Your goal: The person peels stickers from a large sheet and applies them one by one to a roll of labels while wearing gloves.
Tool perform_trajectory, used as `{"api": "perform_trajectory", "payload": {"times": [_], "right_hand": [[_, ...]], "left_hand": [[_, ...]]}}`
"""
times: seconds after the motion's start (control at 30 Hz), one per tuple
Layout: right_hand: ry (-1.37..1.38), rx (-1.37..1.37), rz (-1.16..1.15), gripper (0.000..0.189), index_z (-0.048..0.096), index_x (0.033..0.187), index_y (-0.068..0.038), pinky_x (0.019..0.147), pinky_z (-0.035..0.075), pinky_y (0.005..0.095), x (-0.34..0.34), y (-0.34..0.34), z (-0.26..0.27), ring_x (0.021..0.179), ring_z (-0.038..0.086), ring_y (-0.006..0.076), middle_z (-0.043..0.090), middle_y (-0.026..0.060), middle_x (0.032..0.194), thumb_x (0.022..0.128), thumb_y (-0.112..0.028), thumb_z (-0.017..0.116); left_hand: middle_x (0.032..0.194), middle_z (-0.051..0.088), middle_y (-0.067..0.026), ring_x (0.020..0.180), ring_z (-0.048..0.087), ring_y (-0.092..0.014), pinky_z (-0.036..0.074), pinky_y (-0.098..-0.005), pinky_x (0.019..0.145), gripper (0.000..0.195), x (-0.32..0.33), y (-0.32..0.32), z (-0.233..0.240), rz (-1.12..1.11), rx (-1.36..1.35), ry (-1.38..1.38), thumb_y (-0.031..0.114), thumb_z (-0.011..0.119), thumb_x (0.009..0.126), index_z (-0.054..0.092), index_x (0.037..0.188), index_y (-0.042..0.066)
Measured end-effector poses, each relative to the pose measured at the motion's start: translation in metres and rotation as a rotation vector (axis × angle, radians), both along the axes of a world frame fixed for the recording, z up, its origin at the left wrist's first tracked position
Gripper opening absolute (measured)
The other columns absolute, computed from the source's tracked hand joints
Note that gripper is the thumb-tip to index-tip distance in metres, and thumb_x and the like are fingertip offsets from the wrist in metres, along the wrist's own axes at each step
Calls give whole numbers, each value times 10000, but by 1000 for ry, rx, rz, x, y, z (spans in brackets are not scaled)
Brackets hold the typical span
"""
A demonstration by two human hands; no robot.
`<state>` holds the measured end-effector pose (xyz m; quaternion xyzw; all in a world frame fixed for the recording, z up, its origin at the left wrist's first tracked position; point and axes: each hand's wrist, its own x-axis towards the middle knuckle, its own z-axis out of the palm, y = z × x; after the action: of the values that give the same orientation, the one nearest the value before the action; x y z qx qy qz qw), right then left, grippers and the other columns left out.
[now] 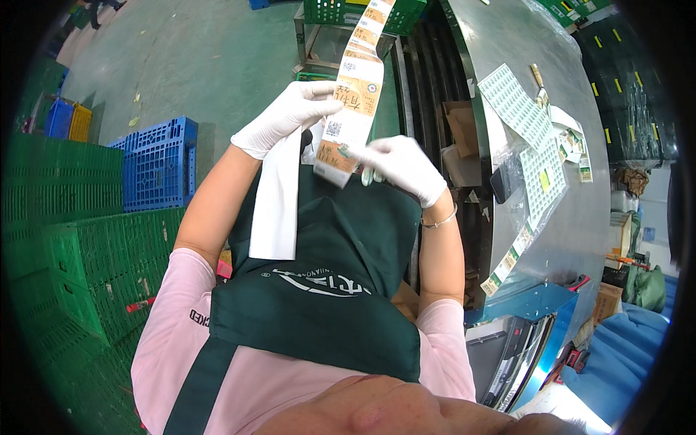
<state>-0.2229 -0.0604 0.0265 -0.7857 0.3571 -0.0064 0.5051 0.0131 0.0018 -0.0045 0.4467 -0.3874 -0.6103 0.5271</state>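
My left hand, in a white glove, pinches a long strip of printed labels at its left edge. The strip runs from the top of the view down to a loose lower end in front of my dark green apron. A blank white strip hangs below the same hand, over the apron. My right hand, also gloved and blurred, has its fingers at the right edge of the label strip near that lower end. Whether those fingers grip the strip is unclear. Small greenish pieces show below them.
To the right, a metal table bears label sheets, a dark phone and a wooden-handled brush. Green crates and a blue plastic pallet stand at left. A green crate sits on a metal stand ahead.
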Motion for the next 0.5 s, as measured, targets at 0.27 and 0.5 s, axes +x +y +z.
{"api": "perform_trajectory", "payload": {"times": [0.27,0.5], "right_hand": [[-721,135,-653,194,707,963,-32,483,250,170,12,9,-12,543,388,-10,547,-60,695,972,-223,674],[-364,-354,-696,260,682,905,11,580,478,242,24,8,-14,614,570,50,653,32,687,872,-225,787]], "left_hand": [[1078,683,-18,950,615,-49,513,-236,872,490,-18,1,-6,-46,-52,-362,86,654,934,550,1397,-34],[1128,687,-46,1027,624,-89,491,-272,958,463,-14,10,-4,-89,-44,-237,102,662,939,567,1362,-59]]}}
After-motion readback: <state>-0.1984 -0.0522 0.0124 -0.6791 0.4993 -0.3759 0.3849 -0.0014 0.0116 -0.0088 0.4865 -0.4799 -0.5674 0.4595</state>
